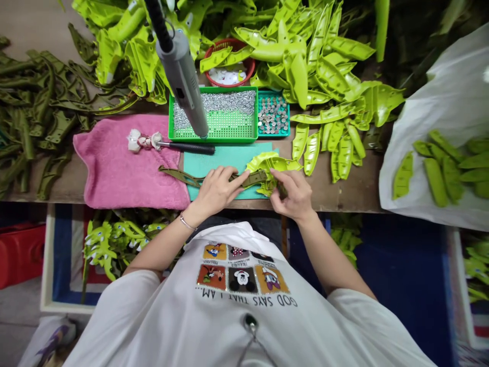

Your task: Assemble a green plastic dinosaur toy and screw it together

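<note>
On the teal mat [225,153] lies a bright green moulded plastic part [280,163], with a long dark olive plastic strip [181,176] set against its left end. My left hand [217,189] rests over the strip, fingers curled around it close to the join. My right hand [293,193] pinches the near right side of the green part with thumb and forefinger. The fingers partly cover where the two pieces meet, so I cannot tell whether they are locked together.
A grey electric screwdriver [187,81] hangs over a green tray [229,133] of screws. Beside that tray is a teal tray [273,114] of small metal discs. A black-handled tool [191,148] lies on a pink towel [130,168]. Green parts [298,61] and olive parts [42,102] are heaped behind.
</note>
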`<move>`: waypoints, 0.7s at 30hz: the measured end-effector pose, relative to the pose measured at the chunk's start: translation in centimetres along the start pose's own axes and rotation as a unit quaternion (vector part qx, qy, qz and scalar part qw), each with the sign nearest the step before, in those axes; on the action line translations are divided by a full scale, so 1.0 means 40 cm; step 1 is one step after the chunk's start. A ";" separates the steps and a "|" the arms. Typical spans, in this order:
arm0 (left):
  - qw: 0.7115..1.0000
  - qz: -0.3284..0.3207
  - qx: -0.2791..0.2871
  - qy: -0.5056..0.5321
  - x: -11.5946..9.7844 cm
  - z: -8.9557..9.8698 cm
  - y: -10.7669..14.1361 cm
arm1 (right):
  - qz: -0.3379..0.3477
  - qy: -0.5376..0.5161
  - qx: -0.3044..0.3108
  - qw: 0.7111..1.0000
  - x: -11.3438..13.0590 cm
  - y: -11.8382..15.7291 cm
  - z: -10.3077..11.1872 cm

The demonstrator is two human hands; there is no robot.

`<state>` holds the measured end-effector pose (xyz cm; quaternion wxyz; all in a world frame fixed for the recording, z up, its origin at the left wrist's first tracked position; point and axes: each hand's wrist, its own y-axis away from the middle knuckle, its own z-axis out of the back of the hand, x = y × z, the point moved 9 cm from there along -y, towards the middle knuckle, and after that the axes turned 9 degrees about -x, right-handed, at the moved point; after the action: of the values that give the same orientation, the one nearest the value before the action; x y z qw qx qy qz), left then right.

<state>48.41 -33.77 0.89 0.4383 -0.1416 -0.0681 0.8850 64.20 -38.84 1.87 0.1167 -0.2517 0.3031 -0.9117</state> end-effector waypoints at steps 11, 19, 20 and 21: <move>0.999 0.042 -0.011 0.004 0.011 0.009 0.001 | 0.051 -0.016 -0.006 0.999 0.021 -0.004 -0.015; 0.997 0.070 0.002 -0.025 -0.015 0.002 0.008 | 0.010 0.028 -0.006 1.000 -0.009 0.018 -0.041; 0.997 0.069 0.004 -0.027 -0.018 0.001 0.008 | 0.007 0.039 -0.003 0.999 -0.011 0.020 -0.045; 0.997 0.067 0.007 -0.026 -0.019 -0.001 0.008 | 0.006 0.048 0.001 0.999 -0.013 0.022 -0.049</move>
<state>48.64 -34.58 0.92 0.3771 -0.1199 -0.0641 0.9162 63.64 -38.36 -0.21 0.1074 -0.2055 0.3087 -0.9225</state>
